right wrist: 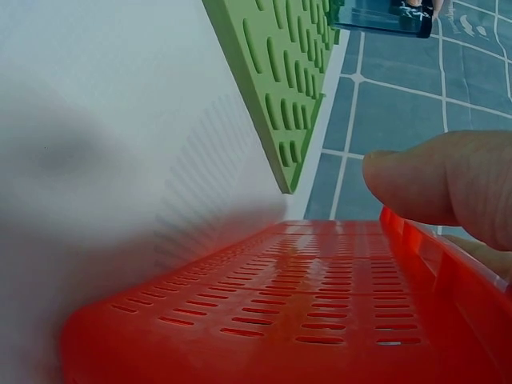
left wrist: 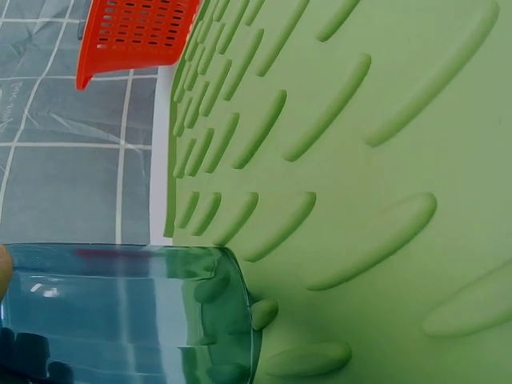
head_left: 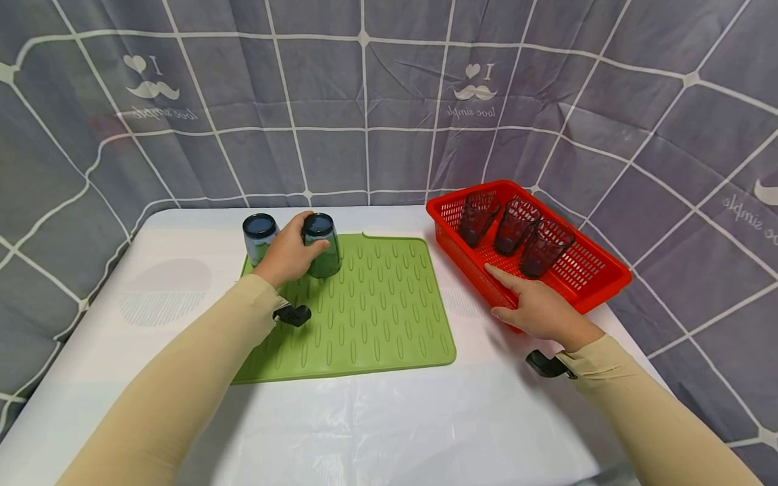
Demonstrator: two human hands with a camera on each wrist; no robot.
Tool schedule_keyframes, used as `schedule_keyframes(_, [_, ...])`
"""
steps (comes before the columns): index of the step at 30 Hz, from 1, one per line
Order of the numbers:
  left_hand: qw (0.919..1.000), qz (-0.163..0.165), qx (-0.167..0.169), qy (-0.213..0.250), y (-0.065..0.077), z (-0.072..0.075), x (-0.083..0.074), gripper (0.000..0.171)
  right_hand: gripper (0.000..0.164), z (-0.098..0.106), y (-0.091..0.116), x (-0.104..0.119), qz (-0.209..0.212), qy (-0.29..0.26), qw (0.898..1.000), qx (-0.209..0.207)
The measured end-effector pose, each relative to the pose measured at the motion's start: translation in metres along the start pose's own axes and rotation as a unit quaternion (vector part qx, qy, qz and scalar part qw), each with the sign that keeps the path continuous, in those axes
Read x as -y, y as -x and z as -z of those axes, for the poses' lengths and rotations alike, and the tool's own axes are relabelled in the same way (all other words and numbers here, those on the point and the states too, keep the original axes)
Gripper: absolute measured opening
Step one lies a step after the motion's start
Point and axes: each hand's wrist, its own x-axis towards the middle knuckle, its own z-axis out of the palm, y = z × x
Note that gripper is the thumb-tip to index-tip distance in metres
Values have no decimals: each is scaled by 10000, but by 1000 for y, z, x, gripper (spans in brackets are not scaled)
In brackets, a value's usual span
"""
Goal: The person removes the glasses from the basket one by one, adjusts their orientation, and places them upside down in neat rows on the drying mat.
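My left hand (head_left: 288,250) holds a blue-tinted glass (head_left: 324,260) near its top, with the thumb across the near side. That glass stands upside down on a green ridged drying mat (head_left: 389,297); the left wrist view shows its rim end (left wrist: 216,312) close against the ridges. Just left of it is a second upturned blue glass (head_left: 259,233), partly behind the hand. On the right, my right hand (head_left: 537,307) is at the near side of a red plastic basket (head_left: 598,283). Its fingers reach over the rim, and the thumb (right wrist: 424,184) is apart from it.
Inside the basket, several clear-sided glasses, among them a left one (head_left: 477,219) and a near one (head_left: 546,248), lean in a row. A white cloth covers the table (head_left: 377,425). Behind and to the right hangs a grey checked curtain (head_left: 401,88).
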Motion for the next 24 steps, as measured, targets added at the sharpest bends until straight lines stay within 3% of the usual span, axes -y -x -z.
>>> schedule_keyframes(24, [10000, 46, -9, -32, -5, -3, 3, 81, 82, -1, 0, 0, -20, 0, 10000, -5])
